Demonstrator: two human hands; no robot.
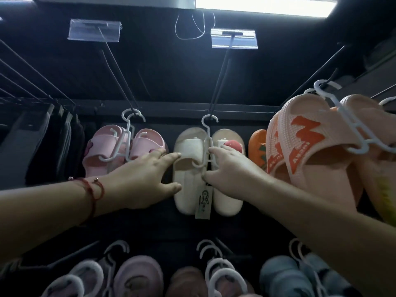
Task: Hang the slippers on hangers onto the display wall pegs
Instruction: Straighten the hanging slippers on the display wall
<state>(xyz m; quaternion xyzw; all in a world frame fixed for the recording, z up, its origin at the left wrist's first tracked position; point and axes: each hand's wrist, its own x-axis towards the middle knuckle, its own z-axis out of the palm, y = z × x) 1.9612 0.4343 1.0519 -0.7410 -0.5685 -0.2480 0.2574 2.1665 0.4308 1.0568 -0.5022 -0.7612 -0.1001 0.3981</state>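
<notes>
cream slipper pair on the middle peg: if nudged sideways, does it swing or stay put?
Likely swings: the cream slippers hang from one white hanger hooked on a thin peg. Probably light, foam-like. The paper tag dangles loose and would flap.

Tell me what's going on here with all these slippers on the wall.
A person is hanging slippers on a shop display wall. The cream slippers hang on a white hanger whose hook is already over the middle peg. The right hand pinches the hanger's lower part, and the left hand touches the left slipper with fingers spread. Pink slippers hang on the next peg to the left, peach and orange slippers close on the right.
</notes>
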